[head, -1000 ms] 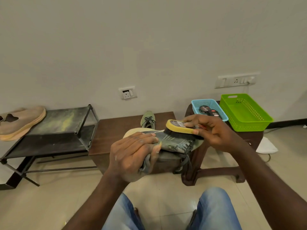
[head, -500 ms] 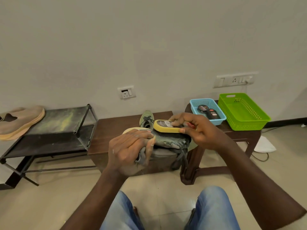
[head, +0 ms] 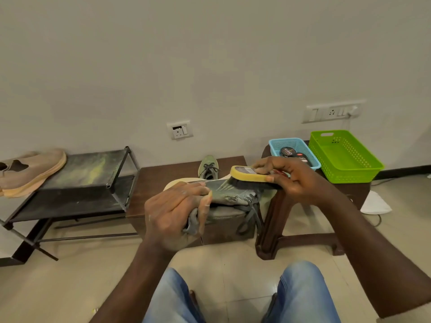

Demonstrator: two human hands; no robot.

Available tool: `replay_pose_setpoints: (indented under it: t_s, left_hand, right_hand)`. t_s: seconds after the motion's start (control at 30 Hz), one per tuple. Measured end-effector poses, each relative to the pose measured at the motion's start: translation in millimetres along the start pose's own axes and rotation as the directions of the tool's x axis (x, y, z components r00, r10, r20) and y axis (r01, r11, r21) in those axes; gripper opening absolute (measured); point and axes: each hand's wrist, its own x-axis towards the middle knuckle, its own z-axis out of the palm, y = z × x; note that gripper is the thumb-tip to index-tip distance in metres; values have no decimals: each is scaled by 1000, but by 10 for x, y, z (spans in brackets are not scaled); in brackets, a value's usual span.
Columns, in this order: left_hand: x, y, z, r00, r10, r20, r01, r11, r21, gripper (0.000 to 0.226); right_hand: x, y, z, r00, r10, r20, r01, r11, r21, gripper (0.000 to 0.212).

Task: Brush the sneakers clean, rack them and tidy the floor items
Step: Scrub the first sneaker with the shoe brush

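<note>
- Head view caught the right hand (head: 286, 178) wrapped round the yellow-backed brush (head: 250, 174), with fingers over the top and thumb along the near edge. The dark bristles were pressed onto the grey-green upper of the held sneaker (head: 233, 192).
- The left hand (head: 172, 215) gripped that same shoe at its other end, fingers folded over the fabric and thumb hooked against it. It held the shoe in the air in front of the low table (head: 158, 180), tipped on its side with the pale sole turned away and the laces dangling.
- The second sneaker (head: 208, 167) stood upright on the low table just behind, with neither hand touching it.
- To the left stood the rack (head: 93, 169), with tan shoes (head: 30, 171) at the far end of its top shelf.
- To the right, a brown stool (head: 303, 229) carried a blue basket (head: 296, 144) holding polish tins (head: 287, 151), and a green basket (head: 349, 169) beside it.
- A white item (head: 375, 203) lay on the floor beyond the stool; what it was could not be told.
- The step in hand looked like brushing the first sneaker, with neither green sneaker on the rack yet and the floor not yet tidied.
- The next move would likely call for the left hand to turn the shoe and offer another side. It would need a firm hold so that the soft upper did not fold under the bristles.
</note>
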Motion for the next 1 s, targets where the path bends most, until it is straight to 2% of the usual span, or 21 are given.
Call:
replay_pose_setpoints:
  t_s: [0.07, 0.23, 0.4, 0.57, 0.7, 0.83, 0.9, 1.0]
  left_hand:
    - [-7, 5, 7, 1000, -16, 6, 16, 1000, 9, 29]
    - [-25, 0, 46, 999, -48, -17, 48, 999, 0, 29]
    - [-65, 57, 41, 998, -63, 8, 63, 998, 13, 30]
    - [-97, 82, 97, 990, -144, 5, 144, 989, 26, 28]
    - [-135, 112, 25, 985, -173, 17, 172, 985, 29, 31]
    - [-138, 128, 75, 980, -200, 4, 200, 980, -22, 20]
    - [-106, 111, 67, 975, -220, -18, 220, 975, -6, 20]
    - [-86, 100, -18, 968, -247, -35, 248, 968, 39, 25]
  right_hand:
    - [15, 51, -3, 1000, 23, -19, -23, 1000, -16, 18]
    - [87, -114, 254, 995, -67, 76, 60, 994, 94, 30]
    - [109, 77, 83, 999, 41, 1, -41, 999, 10, 22]
    - [169, -97, 293, 991, -49, 122, 41, 997, 69, 21]
    - [79, 73, 73, 993, 44, 111, -52, 996, 74, 43]
    - [104, 11, 179, 989, 30, 142, -39, 998, 59, 24]
    - [147, -40, 239, 986, -11, 166, -3, 996, 85, 27]
    - [130, 108, 62, 991, 52, 123, -63, 994, 86, 33]
